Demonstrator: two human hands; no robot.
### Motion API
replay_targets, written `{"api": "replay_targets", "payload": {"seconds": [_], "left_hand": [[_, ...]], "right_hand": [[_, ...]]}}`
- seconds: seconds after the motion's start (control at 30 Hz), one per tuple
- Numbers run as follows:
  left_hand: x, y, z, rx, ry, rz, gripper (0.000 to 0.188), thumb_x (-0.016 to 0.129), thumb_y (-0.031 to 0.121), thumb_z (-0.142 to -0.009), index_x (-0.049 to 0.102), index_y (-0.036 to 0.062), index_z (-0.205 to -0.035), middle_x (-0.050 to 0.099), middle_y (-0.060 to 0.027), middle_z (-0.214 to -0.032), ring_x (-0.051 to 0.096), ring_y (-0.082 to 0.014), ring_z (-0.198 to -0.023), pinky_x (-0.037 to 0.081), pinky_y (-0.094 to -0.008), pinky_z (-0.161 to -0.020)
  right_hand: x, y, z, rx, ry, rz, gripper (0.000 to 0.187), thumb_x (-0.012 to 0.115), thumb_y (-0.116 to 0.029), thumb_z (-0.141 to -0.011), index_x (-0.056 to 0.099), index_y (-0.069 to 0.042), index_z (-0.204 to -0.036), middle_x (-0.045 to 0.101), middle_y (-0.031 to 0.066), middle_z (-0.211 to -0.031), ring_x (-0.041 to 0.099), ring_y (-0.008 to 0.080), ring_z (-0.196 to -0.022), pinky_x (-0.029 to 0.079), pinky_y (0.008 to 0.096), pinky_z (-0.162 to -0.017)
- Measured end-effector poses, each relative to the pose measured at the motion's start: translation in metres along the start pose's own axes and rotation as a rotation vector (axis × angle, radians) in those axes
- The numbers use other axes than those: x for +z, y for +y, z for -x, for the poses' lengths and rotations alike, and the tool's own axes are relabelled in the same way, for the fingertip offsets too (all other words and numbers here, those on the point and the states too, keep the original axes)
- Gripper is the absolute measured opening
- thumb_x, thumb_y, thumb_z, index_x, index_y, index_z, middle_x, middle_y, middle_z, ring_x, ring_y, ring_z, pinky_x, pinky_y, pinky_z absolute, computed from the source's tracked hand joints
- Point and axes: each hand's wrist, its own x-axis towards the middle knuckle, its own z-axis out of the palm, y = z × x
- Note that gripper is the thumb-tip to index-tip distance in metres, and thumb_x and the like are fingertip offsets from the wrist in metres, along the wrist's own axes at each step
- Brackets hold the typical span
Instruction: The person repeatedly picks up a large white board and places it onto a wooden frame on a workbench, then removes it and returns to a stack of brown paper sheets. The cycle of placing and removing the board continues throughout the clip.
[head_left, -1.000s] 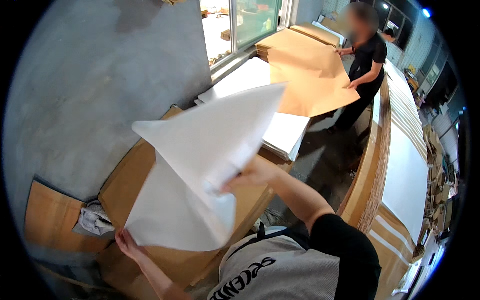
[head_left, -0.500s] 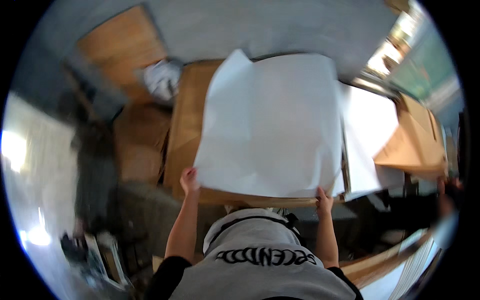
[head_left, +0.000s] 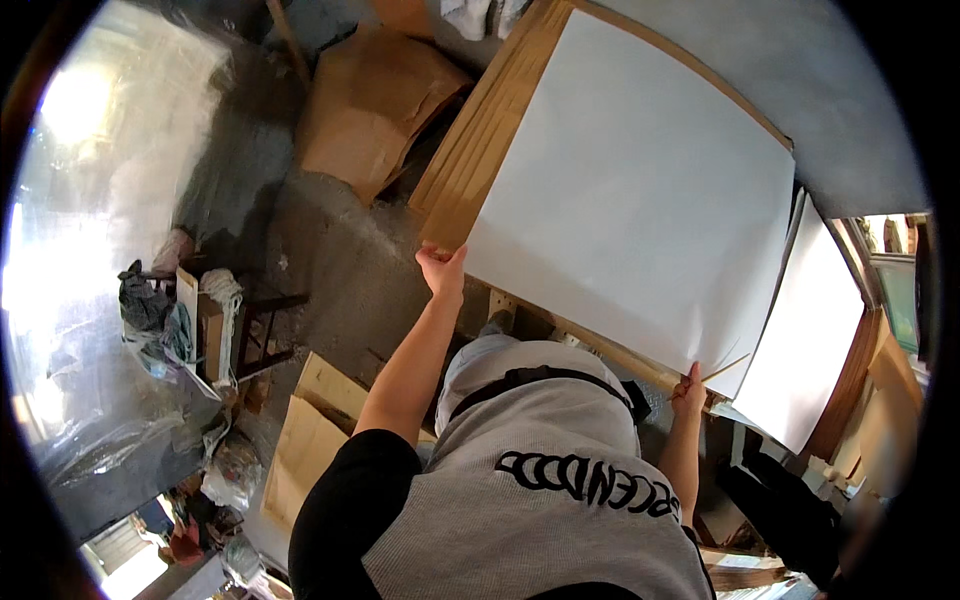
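A large white sheet [head_left: 640,190] of paper or thin board lies flat on a stack of brown cardboard [head_left: 480,150]. My left hand [head_left: 442,268] is closed at the sheet's near left corner, with its fingers also against the cardboard edge. At the near right corner, my right hand [head_left: 688,390] pinches the sheet's edge, thumb on top. A thin light-brown stick [head_left: 726,369] juts out from the right hand over the sheet. The undersides of both grips are hidden.
Another white sheet [head_left: 805,330] lies to the right of the stack. Brown cardboard [head_left: 375,105] leans at the far left. A stool [head_left: 265,330] with cloths and pale boards [head_left: 310,450] stand left of me. Dark cloth [head_left: 785,505] hangs at the lower right.
The white sheet, wavy and curled at its far left corner before, now lies flat and lined up on the stack. Both hands stay at its near edge; the view has turned.
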Motion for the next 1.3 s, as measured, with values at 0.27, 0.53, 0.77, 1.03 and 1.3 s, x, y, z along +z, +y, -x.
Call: {"api": "replay_targets", "payload": {"seconds": [0.27, 0.53, 0.77, 1.03, 1.3], "left_hand": [[0.006, -0.038, -0.013, -0.628, -0.353, 0.526, 0.025, 0.063, 0.019, -0.077, 0.044, 0.0040, -0.083, 0.044, -0.0039, -0.059, 0.045, -0.0151, -0.047, 0.040, -0.0275, -0.045], [0.014, -0.034, -0.026, -0.624, -0.393, 0.527, 0.023, 0.058, 0.022, -0.081, 0.045, 0.0057, -0.091, 0.046, -0.0048, -0.070, 0.046, -0.0155, -0.056, 0.041, -0.0283, -0.046], [0.006, -0.036, -0.028, -0.545, -0.456, 0.493, 0.021, 0.057, 0.021, -0.081, 0.045, 0.0067, -0.091, 0.049, -0.0053, -0.069, 0.048, -0.0158, -0.052, 0.041, -0.0279, -0.044], [0.006, -0.047, -0.038, -0.475, -0.448, 0.516, 0.015, 0.053, 0.014, -0.083, 0.043, 0.0036, -0.084, 0.046, -0.0051, -0.065, 0.045, -0.0158, -0.053, 0.039, -0.0280, -0.044], [0.014, -0.022, -0.024, -0.395, -0.439, 0.407, 0.016, 0.054, 0.015, -0.083, 0.041, 0.0063, -0.083, 0.042, -0.0035, -0.066, 0.041, -0.0143, -0.052, 0.035, -0.0296, -0.045]], "right_hand": [[-0.004, 0.023, -0.022, 0.019, -0.114, -0.065, 0.018, 0.059, -0.024, -0.080, 0.053, -0.008, -0.074, 0.043, -0.0032, -0.057, 0.029, 0.0054, -0.043, 0.017, 0.0197, -0.033], [0.003, 0.025, -0.017, 0.040, -0.166, -0.068, 0.016, 0.060, -0.023, -0.080, 0.055, -0.008, -0.078, 0.047, -0.0026, -0.062, 0.035, 0.0056, -0.048, 0.021, 0.0175, -0.034], [0.007, 0.027, -0.014, 0.078, -0.104, -0.009, 0.018, 0.060, -0.024, -0.079, 0.054, -0.008, -0.086, 0.055, -0.0007, -0.072, 0.045, 0.0054, -0.053, 0.021, 0.0173, -0.033], [0.025, 0.027, 0.000, 0.107, 0.165, 0.136, 0.025, 0.056, -0.027, -0.081, 0.053, -0.003, -0.088, 0.060, 0.0065, -0.082, 0.057, 0.0105, -0.062, 0.024, 0.0223, -0.033], [0.014, 0.057, -0.029, -0.021, 0.269, 0.053, 0.020, 0.059, -0.019, -0.078, 0.052, -0.001, -0.075, 0.058, 0.0072, -0.064, 0.056, 0.0146, -0.048, 0.032, 0.0259, -0.033]]}}
